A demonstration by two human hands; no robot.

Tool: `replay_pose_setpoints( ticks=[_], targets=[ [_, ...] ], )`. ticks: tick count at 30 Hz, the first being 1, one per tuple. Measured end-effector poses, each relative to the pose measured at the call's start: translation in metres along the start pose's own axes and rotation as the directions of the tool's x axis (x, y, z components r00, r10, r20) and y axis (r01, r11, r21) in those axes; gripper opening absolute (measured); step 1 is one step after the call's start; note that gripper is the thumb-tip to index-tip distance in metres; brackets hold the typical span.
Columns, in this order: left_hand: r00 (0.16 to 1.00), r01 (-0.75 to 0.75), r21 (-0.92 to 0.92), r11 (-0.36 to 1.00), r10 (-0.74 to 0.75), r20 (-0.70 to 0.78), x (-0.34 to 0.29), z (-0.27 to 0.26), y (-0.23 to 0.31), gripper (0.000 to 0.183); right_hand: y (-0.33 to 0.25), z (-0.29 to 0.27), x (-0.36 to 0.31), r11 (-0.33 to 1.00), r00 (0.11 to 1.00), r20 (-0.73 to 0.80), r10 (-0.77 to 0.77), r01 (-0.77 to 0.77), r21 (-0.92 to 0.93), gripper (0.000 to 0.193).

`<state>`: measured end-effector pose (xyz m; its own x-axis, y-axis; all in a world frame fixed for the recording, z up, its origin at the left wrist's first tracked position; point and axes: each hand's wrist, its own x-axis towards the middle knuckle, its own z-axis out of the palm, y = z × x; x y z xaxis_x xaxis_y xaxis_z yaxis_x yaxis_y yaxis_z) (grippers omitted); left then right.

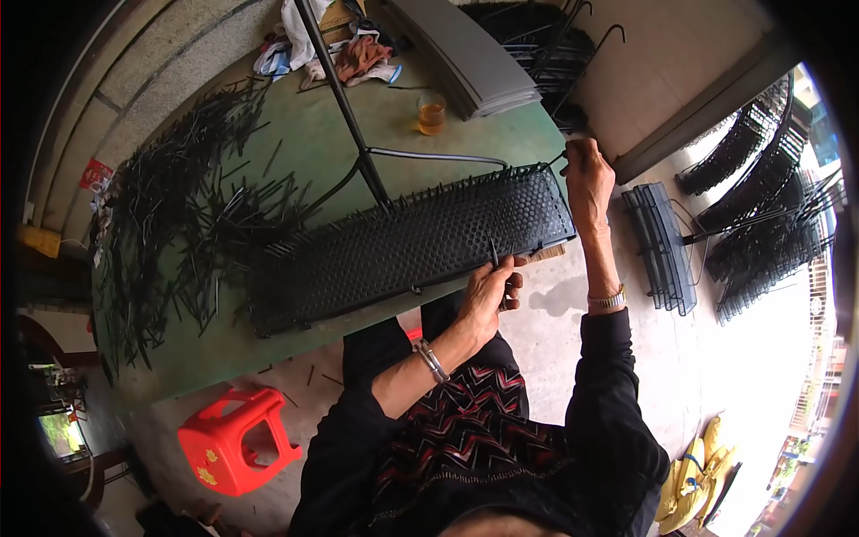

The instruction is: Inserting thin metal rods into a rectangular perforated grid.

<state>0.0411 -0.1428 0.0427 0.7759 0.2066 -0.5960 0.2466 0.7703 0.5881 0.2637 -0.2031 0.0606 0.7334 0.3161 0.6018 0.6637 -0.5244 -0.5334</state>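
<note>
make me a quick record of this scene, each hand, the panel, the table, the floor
left hand: at the near edge of the black perforated panel, a thin black strip by its thumb; grip unclear
right hand: closed near the panel's far right corner, apparently pinching a dark strand
panel: black pole meets its far side
green table: scattered black strips left, glass of amber liquid, stacked grey sheets
floor: red stool

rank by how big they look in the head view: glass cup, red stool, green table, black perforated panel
1. Green table
2. Black perforated panel
3. Red stool
4. Glass cup
</note>
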Motion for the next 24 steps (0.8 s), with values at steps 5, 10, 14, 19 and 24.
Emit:
replay_pose_setpoints(
  ticks=[5,10,14,19,24],
  targets=[
    [0.997,0.005,-0.062,0.998,0.000,0.075,0.000,-0.001,0.002,0.026,-0.008,-0.005,-0.005,0.997,0.998,0.044,0.037,-0.039,0.059,0.011],
    [0.993,-0.010,-0.079,0.997,0.020,0.117,0.003,-0.001,0.000,0.025,-0.002,0.002,-0.010,0.999,0.994,0.101,0.039,-0.035,-0.038,0.014],
    [0.990,0.008,-0.072,0.997,0.002,0.144,0.004,0.002,0.005,0.030,0.000,0.009,-0.016,0.974,0.976,0.204,0.081,-0.035,-0.222,0.022],
    [0.993,0.020,-0.111,0.994,-0.007,0.121,0.005,0.002,0.011,0.034,-0.019,-0.018,-0.027,0.975,0.864,0.450,0.224,-0.196,-0.108,0.030],
    [0.979,0.052,-0.030,0.998,-0.045,0.201,0.014,-0.001,0.008,0.037,-0.039,-0.043,-0.055,0.888,0.649,0.761,-0.003,-0.348,0.300,0.022]
  ],
)
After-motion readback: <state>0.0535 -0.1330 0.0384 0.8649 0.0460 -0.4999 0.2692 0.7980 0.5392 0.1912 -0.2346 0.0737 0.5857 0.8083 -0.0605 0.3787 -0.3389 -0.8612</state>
